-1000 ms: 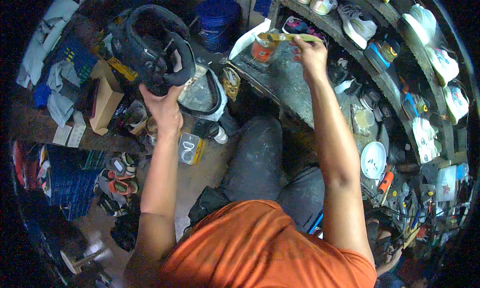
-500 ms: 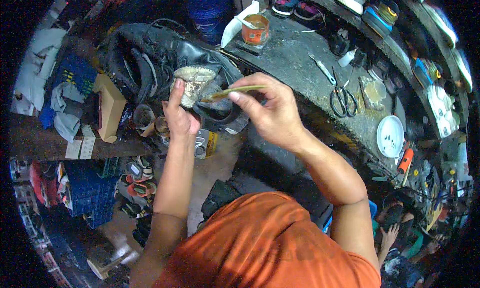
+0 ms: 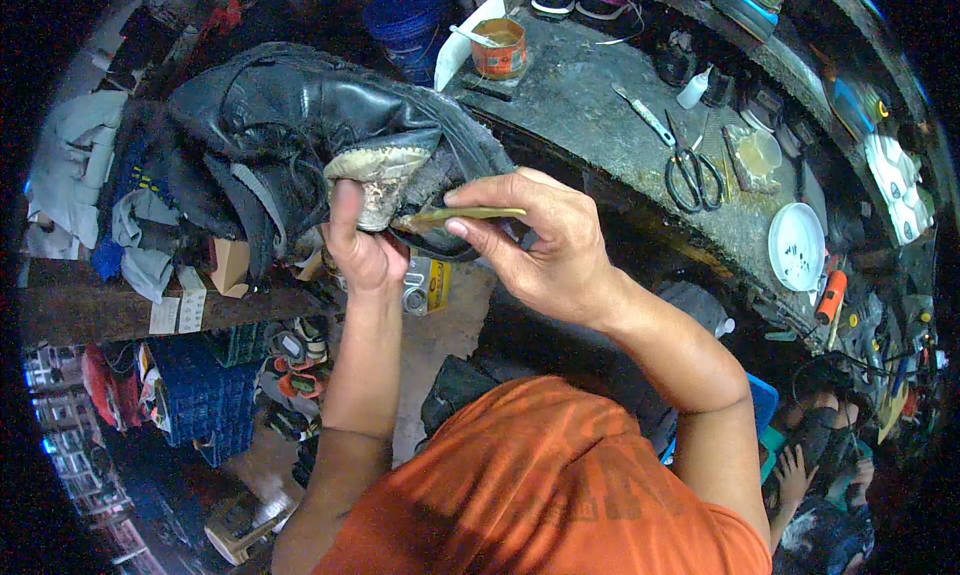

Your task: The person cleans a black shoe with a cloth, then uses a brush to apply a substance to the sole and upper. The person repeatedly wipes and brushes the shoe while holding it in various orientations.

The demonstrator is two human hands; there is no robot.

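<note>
Black leather boot (image 3: 345, 105), held just beside the left edge of the workbench (image 3: 590, 85). Left hand (image 3: 368, 260): thumb pressed on a pale patch (image 3: 385, 165), fingers hidden. Right hand (image 3: 555, 240): thumb and forefinger pinch a yellowish stick (image 3: 490, 215). Outward: orange tin (image 3: 505, 63) at the surface's far left corner; scissors (image 3: 686, 157) mid-surface; white dish (image 3: 800, 223) toward its near edge, rightward.
</note>
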